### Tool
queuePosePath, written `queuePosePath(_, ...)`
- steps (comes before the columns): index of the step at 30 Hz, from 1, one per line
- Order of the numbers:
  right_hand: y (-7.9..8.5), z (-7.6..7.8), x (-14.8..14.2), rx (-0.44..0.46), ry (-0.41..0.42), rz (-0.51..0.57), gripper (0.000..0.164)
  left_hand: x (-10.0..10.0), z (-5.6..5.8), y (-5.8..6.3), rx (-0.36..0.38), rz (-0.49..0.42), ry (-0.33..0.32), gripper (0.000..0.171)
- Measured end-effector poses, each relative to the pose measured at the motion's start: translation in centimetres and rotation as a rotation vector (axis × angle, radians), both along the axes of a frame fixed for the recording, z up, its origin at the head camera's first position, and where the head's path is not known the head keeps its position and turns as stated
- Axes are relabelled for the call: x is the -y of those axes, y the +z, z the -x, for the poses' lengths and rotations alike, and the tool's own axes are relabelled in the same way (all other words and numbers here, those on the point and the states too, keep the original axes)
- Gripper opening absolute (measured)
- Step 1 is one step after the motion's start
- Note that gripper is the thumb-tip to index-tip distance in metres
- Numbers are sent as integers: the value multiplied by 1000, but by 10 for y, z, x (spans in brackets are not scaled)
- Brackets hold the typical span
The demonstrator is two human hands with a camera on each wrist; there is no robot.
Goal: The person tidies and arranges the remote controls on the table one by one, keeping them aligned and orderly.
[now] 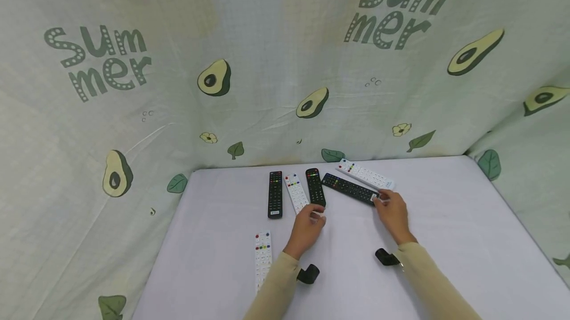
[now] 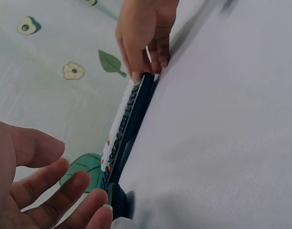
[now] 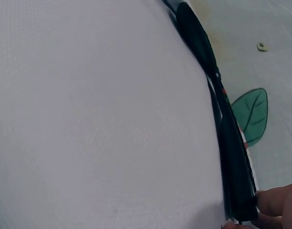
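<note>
My right hand (image 1: 393,215) pinches the near right end of a long black remote control (image 1: 349,188), thumb on one side and fingers on the other. That remote lies slantwise in front of a white remote control (image 1: 366,174). In the right wrist view, the thumb and fingertips (image 3: 275,201) are at the black remote's end. My left hand (image 1: 306,231) hovers with loosely bent, parted fingers over the near ends of a second white remote (image 1: 296,192) and a shorter black remote (image 1: 315,186). In the left wrist view, nothing sits between its thumb and fingers (image 2: 50,205).
Another black remote (image 1: 275,195) lies upright at the row's left end. Nearer, a white remote (image 1: 263,255) is partly covered by the left sleeve (image 1: 277,285). The white table (image 1: 213,241) meets a printed cloth backdrop (image 1: 262,127) behind the remotes.
</note>
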State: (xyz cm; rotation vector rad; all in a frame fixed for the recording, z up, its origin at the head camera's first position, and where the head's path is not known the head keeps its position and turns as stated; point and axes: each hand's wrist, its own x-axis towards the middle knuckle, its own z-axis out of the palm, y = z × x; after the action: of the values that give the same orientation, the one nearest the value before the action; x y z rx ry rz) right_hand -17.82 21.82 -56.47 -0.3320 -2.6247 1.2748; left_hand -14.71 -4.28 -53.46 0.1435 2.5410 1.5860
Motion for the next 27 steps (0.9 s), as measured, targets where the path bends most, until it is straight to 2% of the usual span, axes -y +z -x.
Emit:
queuePosePath(8,-2,2,2,15,-12,-22,34,-15,7,0,-3,-77,1,36)
queuePosePath(17,-1,-2,-4,18,11,-1,33,-32,18,0,55,-131,23,51)
queuePosePath(27,1,-10,-12,42,30,56,35,-41,22,-2,164,-220,56,62)
